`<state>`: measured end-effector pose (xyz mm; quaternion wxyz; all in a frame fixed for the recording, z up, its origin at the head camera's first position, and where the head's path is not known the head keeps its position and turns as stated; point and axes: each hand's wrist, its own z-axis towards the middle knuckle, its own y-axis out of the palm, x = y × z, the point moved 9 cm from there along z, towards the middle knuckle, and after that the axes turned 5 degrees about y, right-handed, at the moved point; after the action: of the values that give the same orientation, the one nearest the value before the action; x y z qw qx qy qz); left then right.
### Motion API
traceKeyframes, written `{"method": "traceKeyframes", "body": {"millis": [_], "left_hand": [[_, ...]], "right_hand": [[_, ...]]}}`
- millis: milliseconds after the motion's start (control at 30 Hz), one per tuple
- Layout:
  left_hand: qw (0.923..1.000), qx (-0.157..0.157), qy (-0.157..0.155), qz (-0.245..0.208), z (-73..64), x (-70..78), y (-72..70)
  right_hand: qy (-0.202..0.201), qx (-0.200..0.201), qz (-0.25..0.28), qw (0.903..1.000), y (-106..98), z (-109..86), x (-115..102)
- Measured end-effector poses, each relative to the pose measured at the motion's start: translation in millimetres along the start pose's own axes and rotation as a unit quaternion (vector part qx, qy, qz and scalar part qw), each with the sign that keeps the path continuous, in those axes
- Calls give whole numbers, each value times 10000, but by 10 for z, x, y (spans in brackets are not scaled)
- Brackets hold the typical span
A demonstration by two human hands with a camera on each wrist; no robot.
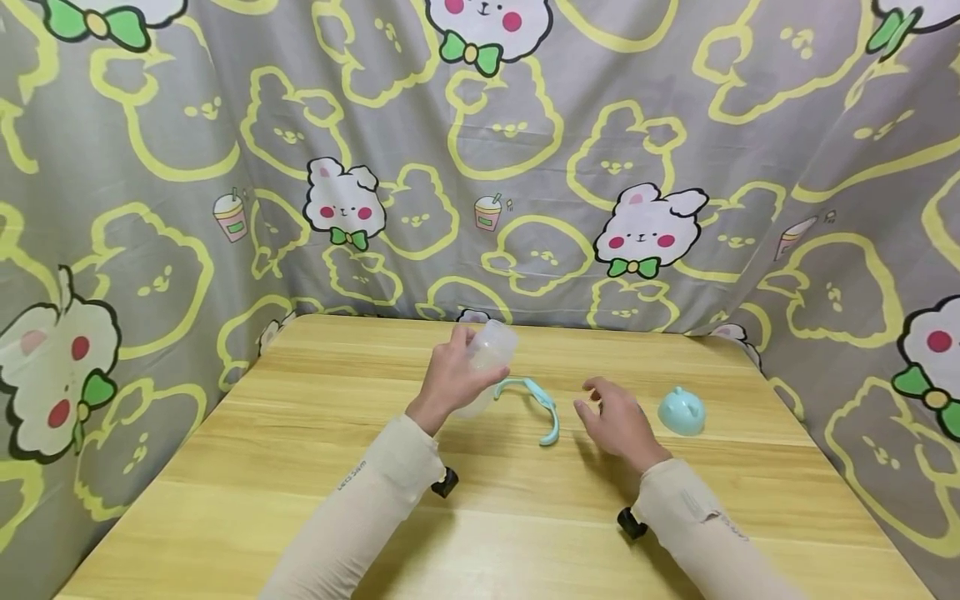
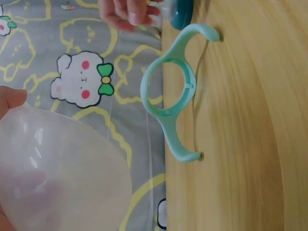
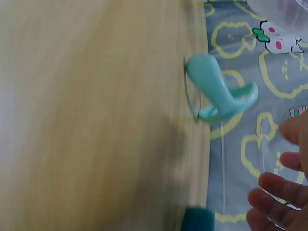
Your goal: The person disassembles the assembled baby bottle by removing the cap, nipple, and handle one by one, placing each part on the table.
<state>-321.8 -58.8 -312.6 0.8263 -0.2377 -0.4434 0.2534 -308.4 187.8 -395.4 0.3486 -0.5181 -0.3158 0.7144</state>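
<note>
My left hand (image 1: 453, 379) grips a translucent, milky bottle (image 1: 491, 346), tilted above the table with its narrower end toward the far right. In the left wrist view the rounded bottle (image 2: 67, 168) fills the lower left, with the fingers at its edge. Just right of it, a mint-green two-armed bottle handle (image 1: 540, 396) rests on the table; its central ring shows in the left wrist view. My right hand (image 1: 618, 423) hovers to the right of the handle (image 3: 219, 89), fingers loosely bent and holding nothing. Beyond that hand sits a light-blue domed cap (image 1: 681, 411) with small ears.
A wooden table (image 1: 247, 483) lies under everything. Grey patterned curtain (image 1: 420, 167) hangs behind the table and on both sides. A dark teal piece (image 2: 182, 14) is cut off at the top of the left wrist view, beside the right fingers.
</note>
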Motion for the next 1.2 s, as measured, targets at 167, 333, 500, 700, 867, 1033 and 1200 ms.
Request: {"method": "traceKeyframes", "body": {"millis": [167,333,500,700,867,1033,1200], "left_hand": [[10000,60,-28,5,-22,-50,-17],[9999,121,-29,7,-36,-86,-45],[9997,92,-209,-30,-64,-171,-58],[9993,80,-362,-31,-104,-281,-53],[9993,94,-375,15,-123,-319,-66],[9987,37,-508,31,-146,-383,-66],[9983,26,-579,-38,-167,-439,-83]], "right_hand": [[-469,527,-667,9953,-214,-34,85],[-730,913,-1060,9875,-424,-58,194],[-620,1080,-1310,9835,-612,-78,368],[-396,1210,-1446,9813,-810,-131,593],[-175,1243,-1465,9812,-938,-185,765],[69,1174,-1431,9827,-1031,-244,906],[225,1217,-1513,9807,-1132,-278,1049]]}}
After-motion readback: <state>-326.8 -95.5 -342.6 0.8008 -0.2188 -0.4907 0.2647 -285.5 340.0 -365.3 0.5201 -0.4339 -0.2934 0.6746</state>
